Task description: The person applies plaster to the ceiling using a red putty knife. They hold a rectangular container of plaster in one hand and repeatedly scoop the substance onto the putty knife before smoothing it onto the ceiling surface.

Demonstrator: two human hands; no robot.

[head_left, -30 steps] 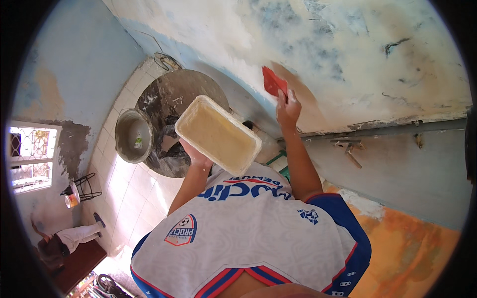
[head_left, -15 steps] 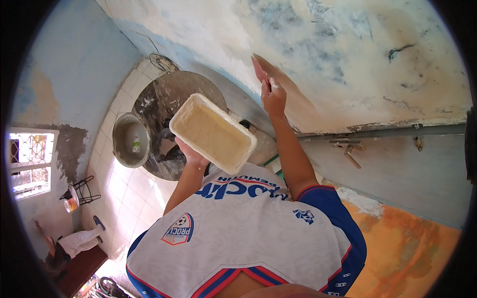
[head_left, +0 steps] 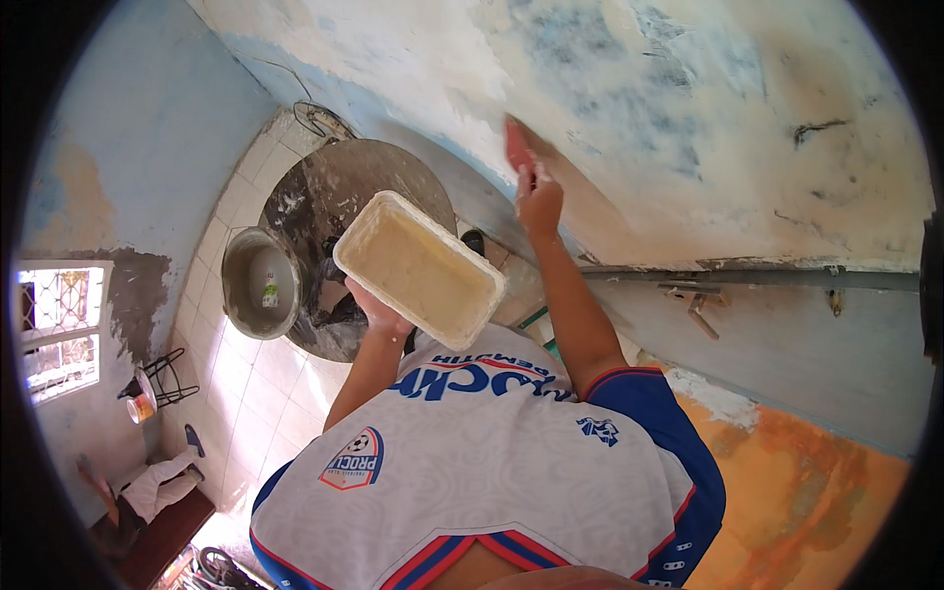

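Note:
My left hand (head_left: 379, 310) supports a pale, putty-crusted rectangular tub (head_left: 413, 316) from its near left side, in front of my chest. Inside lies smooth cream-coloured wall putty (head_left: 423, 270). Stretched out ahead, my right hand (head_left: 540, 205) is closed around a red putty knife (head_left: 516, 145), whose flat blade appears to lie against the patchy white and blue wall (head_left: 610, 118). Whitish smears show on my fingers. The fingers of my left hand are largely hidden beneath the tub.
Beyond the tub stands a round, stained dark table (head_left: 393, 162) with a grey bucket (head_left: 261, 285) at its left. A door handle (head_left: 695, 300) is on the right. At far left are a barred window (head_left: 64, 315) and a person seated on a bench (head_left: 162, 536).
My right hand has shifted a little with the putty knife, whose blade shows broader now. The view has turned slightly. The tub stays in my left hand, and the seated person's legs have moved.

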